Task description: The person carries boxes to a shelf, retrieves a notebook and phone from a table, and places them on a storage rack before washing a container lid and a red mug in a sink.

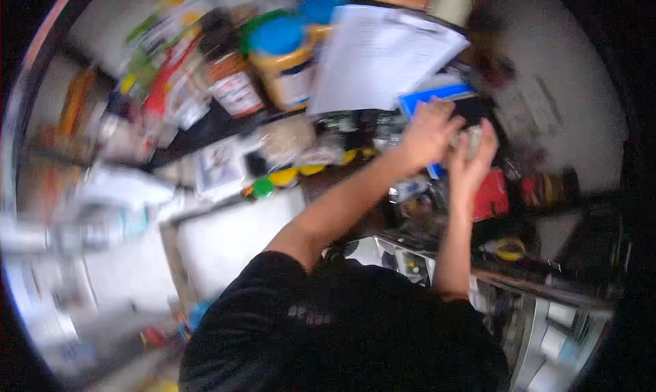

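My left hand (pixel 429 136) reaches over a blue-edged flat thing (pixel 441 93), its fingers slightly bent and apart. Close on its right is my right hand (pixel 473 158), with thumb and fingers curled around a small pale thing (pixel 473 136). Blur hides what kind of thing this is. Just above both hands lies a clipboard with white printed sheets (pixel 383 57). A red packet (pixel 490 195) is beside my right wrist, among small clear bags (pixel 415 190).
Jars with blue lids (pixel 279 35) and a brown labelled jar (pixel 232 85) stand left of the clipboard. Colourful packets (pixel 154 57) lie farther left. Yellow and green lids (pixel 263 187) line the near edge. A roll of yellow tape (pixel 509 248) rests at the right.
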Tool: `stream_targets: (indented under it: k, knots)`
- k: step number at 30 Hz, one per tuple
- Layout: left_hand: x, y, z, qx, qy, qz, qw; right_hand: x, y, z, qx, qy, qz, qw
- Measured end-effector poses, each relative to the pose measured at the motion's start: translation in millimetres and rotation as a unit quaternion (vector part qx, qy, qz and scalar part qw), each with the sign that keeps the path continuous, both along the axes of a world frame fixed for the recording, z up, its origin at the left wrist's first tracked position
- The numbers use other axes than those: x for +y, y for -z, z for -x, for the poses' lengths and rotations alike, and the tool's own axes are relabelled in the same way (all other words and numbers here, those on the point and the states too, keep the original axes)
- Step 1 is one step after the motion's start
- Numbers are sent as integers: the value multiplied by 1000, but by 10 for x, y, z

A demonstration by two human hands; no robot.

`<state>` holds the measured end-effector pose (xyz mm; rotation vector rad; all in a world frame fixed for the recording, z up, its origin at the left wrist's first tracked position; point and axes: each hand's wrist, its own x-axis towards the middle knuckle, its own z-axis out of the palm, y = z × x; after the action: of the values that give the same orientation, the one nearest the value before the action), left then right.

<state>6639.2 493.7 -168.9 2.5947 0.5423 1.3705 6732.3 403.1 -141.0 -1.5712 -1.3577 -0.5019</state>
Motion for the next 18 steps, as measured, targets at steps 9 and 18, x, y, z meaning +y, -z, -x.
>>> stream_targets:
  k: [9,18]
  knots:
    - [-2448,1540,2013,32,-51,228,972,-794,291,1385,-116,-210,41,970]
    - [-4417,2051,4191,-58,-265,397,877,-2560,1313,4129,-151,-642,280,698]
